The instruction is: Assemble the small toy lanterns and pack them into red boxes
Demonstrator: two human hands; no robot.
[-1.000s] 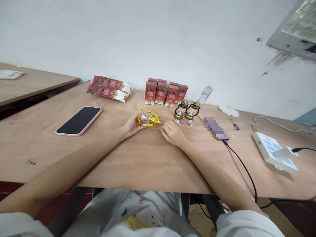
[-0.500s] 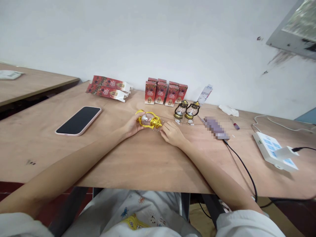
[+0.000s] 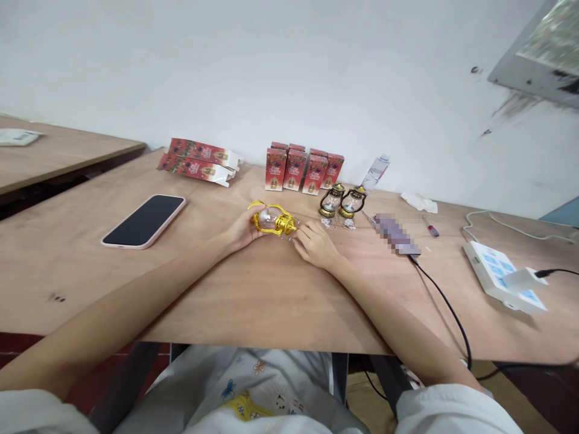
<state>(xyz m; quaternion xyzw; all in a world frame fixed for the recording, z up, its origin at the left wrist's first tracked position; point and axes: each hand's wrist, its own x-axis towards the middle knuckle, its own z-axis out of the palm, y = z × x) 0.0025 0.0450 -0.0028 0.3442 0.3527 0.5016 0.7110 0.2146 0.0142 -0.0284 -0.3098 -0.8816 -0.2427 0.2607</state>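
A small gold toy lantern [image 3: 274,219] with a clear globe lies on its side on the wooden table [image 3: 253,295]. My left hand [image 3: 242,230] is closed round its left end. My right hand [image 3: 315,243] rests on the table just right of the lantern, fingers curled and pinched at its base; what the fingertips grip is too small to make out. Two dark bronze lanterns [image 3: 341,202] stand upright a short way behind my right hand.
Several red boxes [image 3: 303,168] stand at the back, two more [image 3: 199,161] lie flat to the left. A pink phone [image 3: 145,221] lies face up on the left. A plastic bottle [image 3: 374,173], a cable [image 3: 446,304] and a white power strip [image 3: 503,276] are on the right.
My right hand has slid slightly left, closing up to the gold lantern's base. The left hand and lantern have hardly moved.
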